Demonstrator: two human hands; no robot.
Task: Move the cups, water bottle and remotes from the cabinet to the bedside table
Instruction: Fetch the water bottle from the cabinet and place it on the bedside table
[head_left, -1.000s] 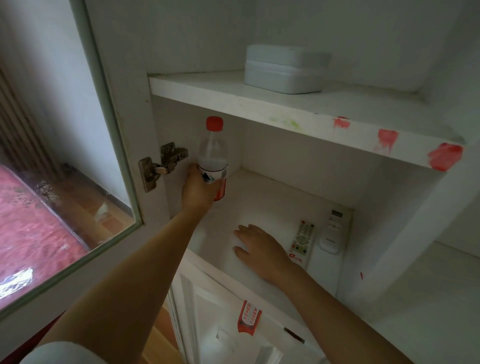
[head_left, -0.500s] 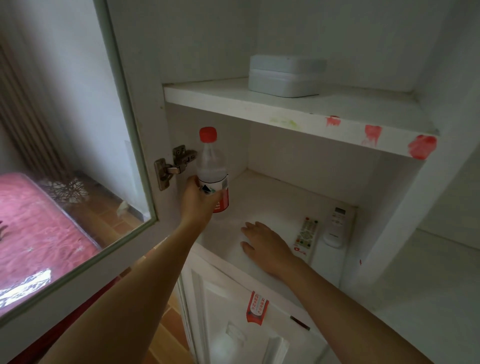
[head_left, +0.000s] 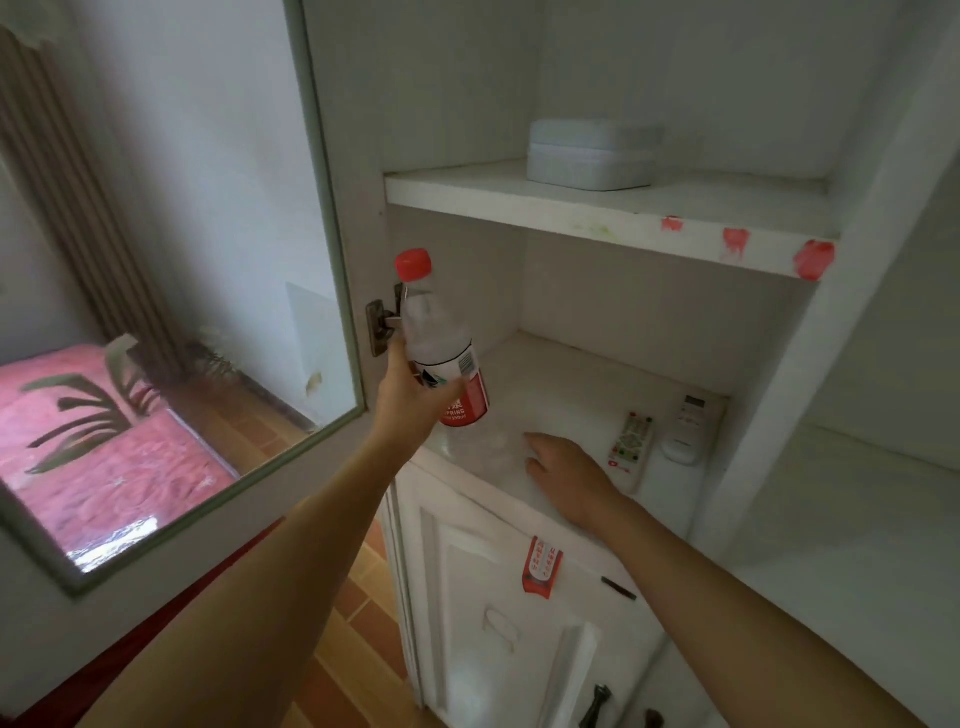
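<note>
My left hand (head_left: 410, 400) grips a clear water bottle (head_left: 441, 353) with a red cap and red label, held tilted above the front left of the cabinet's lower shelf (head_left: 582, 384). My right hand (head_left: 566, 475) rests flat on that shelf, fingers apart, holding nothing. Just right of it lie two white remotes: one with coloured buttons (head_left: 631, 447) and a plainer one with a small screen (head_left: 688, 428). No cups are in sight.
The glass cabinet door (head_left: 171, 291) stands open on the left, its hinge behind the bottle. A white box (head_left: 592, 153) sits on the upper shelf (head_left: 613, 218). Below is a closed white cabinet door (head_left: 498, 613). A red bed (head_left: 98, 447) shows through the glass.
My left hand has lifted the bottle off the shelf and drawn it outward toward the front edge, tilting it. My right hand stays flat on the shelf.
</note>
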